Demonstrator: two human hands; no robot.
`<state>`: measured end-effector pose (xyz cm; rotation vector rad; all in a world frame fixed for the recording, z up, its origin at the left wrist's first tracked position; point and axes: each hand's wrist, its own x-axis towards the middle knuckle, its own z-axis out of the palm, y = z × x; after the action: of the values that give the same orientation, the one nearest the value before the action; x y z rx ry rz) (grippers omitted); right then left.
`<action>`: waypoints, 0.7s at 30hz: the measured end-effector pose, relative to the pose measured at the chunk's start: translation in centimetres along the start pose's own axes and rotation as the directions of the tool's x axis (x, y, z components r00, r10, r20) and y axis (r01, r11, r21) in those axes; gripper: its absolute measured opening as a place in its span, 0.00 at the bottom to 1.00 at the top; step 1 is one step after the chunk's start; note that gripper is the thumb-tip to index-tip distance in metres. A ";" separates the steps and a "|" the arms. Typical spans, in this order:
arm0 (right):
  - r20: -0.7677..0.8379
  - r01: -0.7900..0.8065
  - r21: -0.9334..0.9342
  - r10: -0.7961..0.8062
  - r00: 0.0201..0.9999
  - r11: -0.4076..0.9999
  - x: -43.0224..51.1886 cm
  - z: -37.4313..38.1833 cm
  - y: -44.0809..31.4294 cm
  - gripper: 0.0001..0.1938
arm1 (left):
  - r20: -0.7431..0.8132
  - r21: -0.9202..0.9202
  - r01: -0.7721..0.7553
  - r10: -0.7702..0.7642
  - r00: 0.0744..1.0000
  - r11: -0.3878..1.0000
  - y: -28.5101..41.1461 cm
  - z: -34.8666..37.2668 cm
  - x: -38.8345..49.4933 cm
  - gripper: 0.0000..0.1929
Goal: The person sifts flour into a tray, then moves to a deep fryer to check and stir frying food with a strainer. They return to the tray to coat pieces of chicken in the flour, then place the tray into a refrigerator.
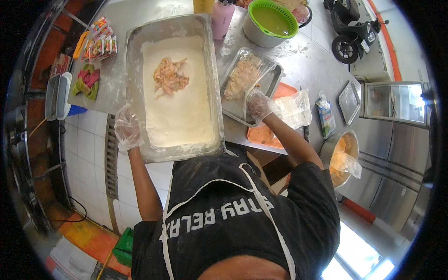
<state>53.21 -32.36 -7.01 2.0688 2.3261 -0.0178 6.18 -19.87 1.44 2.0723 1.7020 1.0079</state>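
A large metal pan (217,115) with a bed of white flour (178,122) lies in front of me, and a heap of raw meat pieces (169,77) rests on the flour. My left hand (128,126), in a clear plastic glove, is beside the pan's left edge; whether it grips anything is unclear. My right hand (259,106), gloved too, is at the near part of a smaller metal tray (276,78). Coated meat pieces (241,78) lie in that tray, partly under clear plastic. The fingertips of my right hand are hidden.
Beyond stand a pink bottle (222,19) and a pot with a green strainer (271,21). An orange cutting board (264,136) is partly under the tray. Farther right are a metal bowl (353,140) and a small tray (350,103). Sachets (101,47) and a cloth (86,80) lie left.
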 end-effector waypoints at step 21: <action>0.037 0.156 -0.109 -0.153 0.988 0.982 -1.1 -2.5 1.3 0.12 | -0.007 0.050 0.019 -0.019 1.000 0.999 0.1 0.2 -0.3 0.14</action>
<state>54.62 -33.26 -4.44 1.8218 2.4057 0.0776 6.36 -20.15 1.26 2.0812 1.7640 0.9770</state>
